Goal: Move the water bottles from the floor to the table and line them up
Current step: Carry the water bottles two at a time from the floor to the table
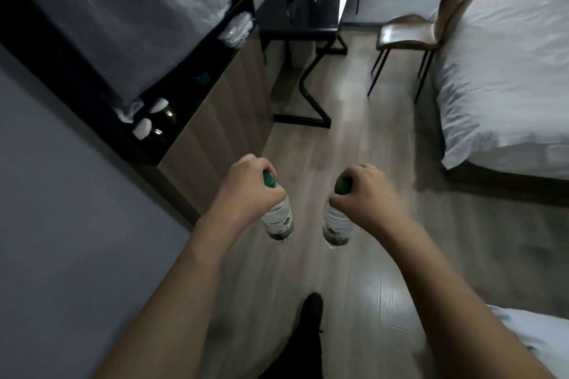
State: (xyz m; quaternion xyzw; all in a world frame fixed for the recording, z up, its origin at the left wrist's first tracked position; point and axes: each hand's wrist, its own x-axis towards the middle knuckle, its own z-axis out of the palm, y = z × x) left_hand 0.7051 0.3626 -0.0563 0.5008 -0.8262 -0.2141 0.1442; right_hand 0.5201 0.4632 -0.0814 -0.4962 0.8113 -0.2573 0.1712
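Note:
I hold two clear water bottles with green caps above the wooden floor. My left hand (pixel 246 186) grips the neck of the left bottle (pixel 278 220), which hangs upright below it. The right bottle (pixel 336 224) hangs the same way from my right hand (pixel 366 191), closed around its neck. The two bottles are side by side, a short gap apart. Ahead, at the top centre, stands the black table (pixel 300 20) with a glossy top. Blurred things that may be bottles stand at its far end.
A low wooden cabinet (pixel 212 120) with a black top runs along the left wall, with small items on it. A brown chair (pixel 428 28) stands right of the table. A white bed (pixel 505 86) fills the right side. My dark shoe (pixel 311 308) is on the floor below.

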